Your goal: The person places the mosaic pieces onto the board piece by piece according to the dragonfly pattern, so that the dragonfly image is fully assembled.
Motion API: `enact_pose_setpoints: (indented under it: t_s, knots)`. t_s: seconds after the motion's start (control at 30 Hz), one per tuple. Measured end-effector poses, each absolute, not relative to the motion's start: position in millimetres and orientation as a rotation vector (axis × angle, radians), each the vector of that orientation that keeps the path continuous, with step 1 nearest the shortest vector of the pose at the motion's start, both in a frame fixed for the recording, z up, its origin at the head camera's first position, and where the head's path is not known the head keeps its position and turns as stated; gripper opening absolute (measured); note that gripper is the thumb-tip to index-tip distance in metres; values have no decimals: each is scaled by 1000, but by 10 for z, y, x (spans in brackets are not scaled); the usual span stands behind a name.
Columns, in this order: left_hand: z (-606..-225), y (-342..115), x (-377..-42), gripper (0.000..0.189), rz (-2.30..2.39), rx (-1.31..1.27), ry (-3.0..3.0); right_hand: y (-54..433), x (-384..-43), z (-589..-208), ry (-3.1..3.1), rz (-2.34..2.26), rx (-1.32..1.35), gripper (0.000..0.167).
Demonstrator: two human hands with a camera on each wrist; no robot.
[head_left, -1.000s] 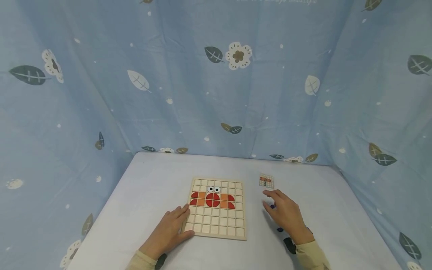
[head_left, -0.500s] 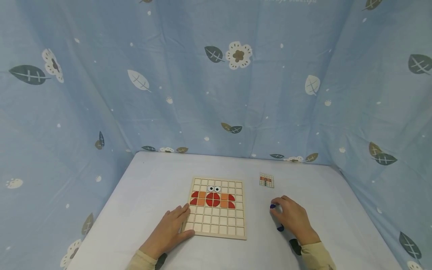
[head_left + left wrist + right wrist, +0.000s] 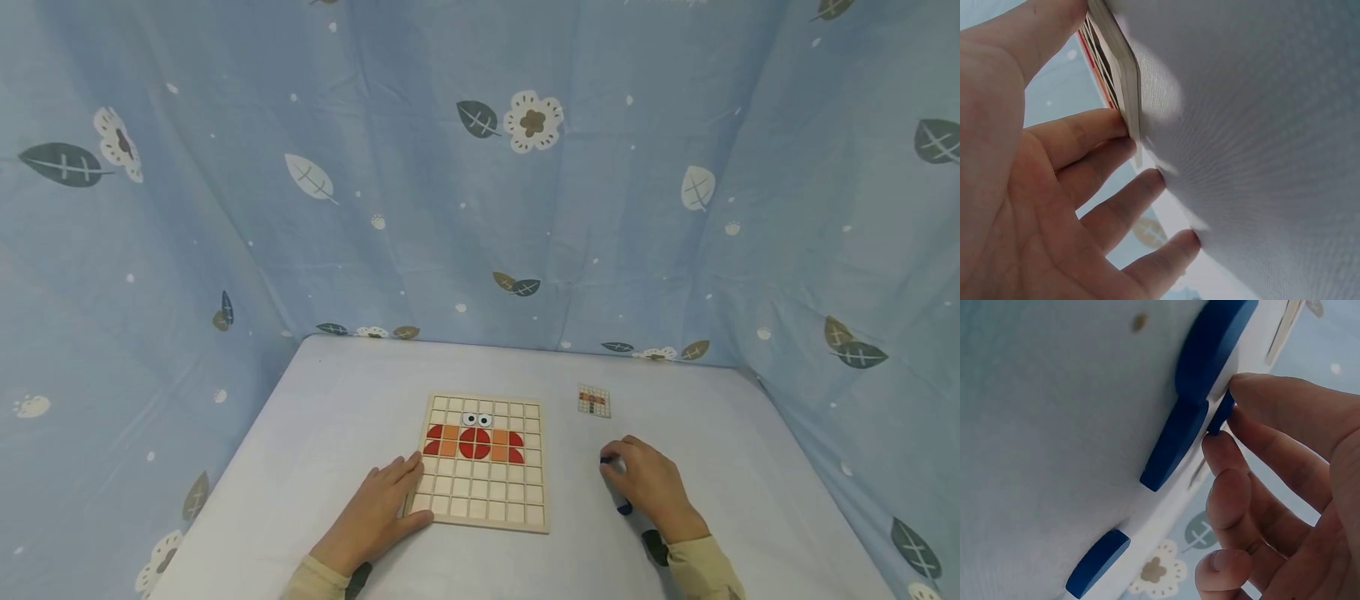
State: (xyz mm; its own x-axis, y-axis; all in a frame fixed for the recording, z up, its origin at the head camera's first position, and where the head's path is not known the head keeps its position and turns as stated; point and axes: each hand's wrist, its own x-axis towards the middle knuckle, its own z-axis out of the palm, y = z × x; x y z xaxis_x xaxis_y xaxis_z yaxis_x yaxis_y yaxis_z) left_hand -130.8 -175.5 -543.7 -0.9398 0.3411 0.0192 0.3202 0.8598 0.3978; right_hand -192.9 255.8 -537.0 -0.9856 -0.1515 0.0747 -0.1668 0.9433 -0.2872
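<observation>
A square wooden grid board (image 3: 480,489) lies on the table with red quarter-round pieces, orange pieces and two eye pieces set in its upper half. My left hand (image 3: 378,512) rests against its left edge and lower left corner, fingers straight and spread; the left wrist view shows the index finger touching the board's side. To the right of the board, my right hand (image 3: 651,487) pinches a small dark blue piece (image 3: 1221,414) between thumb and fingers, low over the table. Beside it lie several more blue pieces, among them a curved one (image 3: 1210,353) and another (image 3: 1097,564).
A small pattern card (image 3: 594,401) printed with a coloured grid lies beyond my right hand. Blue cloth with leaves and flowers (image 3: 532,123) hangs behind the white table (image 3: 352,392) and along both sides.
My right hand has moved slightly right and down, and its spread thumb and fingers have come together on the blue piece. The left hand and the board stay put.
</observation>
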Motion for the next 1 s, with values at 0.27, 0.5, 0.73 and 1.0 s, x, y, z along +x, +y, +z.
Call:
enact_pose_setpoints:
  t_s: [0.27,0.5,0.73,1.0]
  knots:
    - [-5423,-1751,-1301,79,634,542,2985,2543,-1939,-5336,-3034,474,267,22]
    - [-5424,-1750,-1305,79,621,543,2990,2541,-1953,-5342,-2966,515,306,26]
    - [-5428,-1747,-1309,78,623,546,2991,2467,-1942,-5347,-2749,556,476,29]
    - [-5413,-1738,-1308,78,624,532,2988,2282,-1974,-5306,-2588,604,657,31]
